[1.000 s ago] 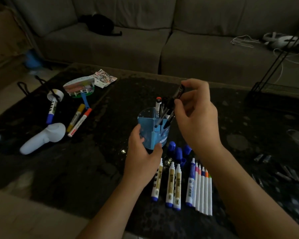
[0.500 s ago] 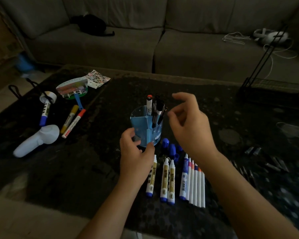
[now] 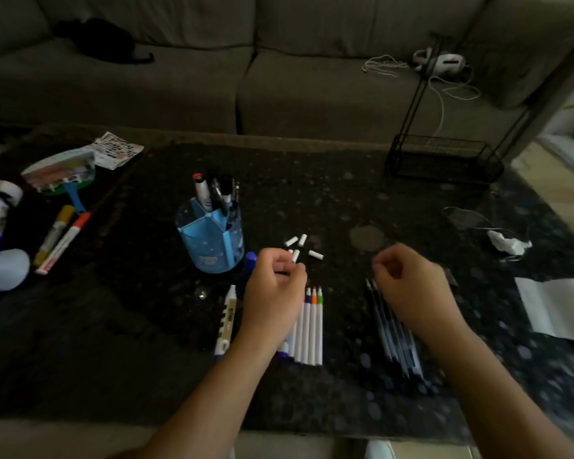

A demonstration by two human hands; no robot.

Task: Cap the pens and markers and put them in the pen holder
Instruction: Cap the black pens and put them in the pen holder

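The blue pen holder (image 3: 209, 241), markers (image 3: 203, 193) standing in it, sits on the table (image 3: 328, 197) left of centre. Toward the near edge the left hand (image 3: 274, 293) curls over white pens (image 3: 314, 326), fingertips at a white cap (image 3: 295, 255); the right hand (image 3: 411, 289) curls above dark pens (image 3: 395, 336). Whether either grips anything is unclear.

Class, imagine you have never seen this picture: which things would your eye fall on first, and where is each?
The blue holder stands out left of centre on the dark table, with markers standing in it. Just right of it lie small white caps, bright against the table. Nearer the camera, the left hand is over the white pens and the right hand over the dark pens.
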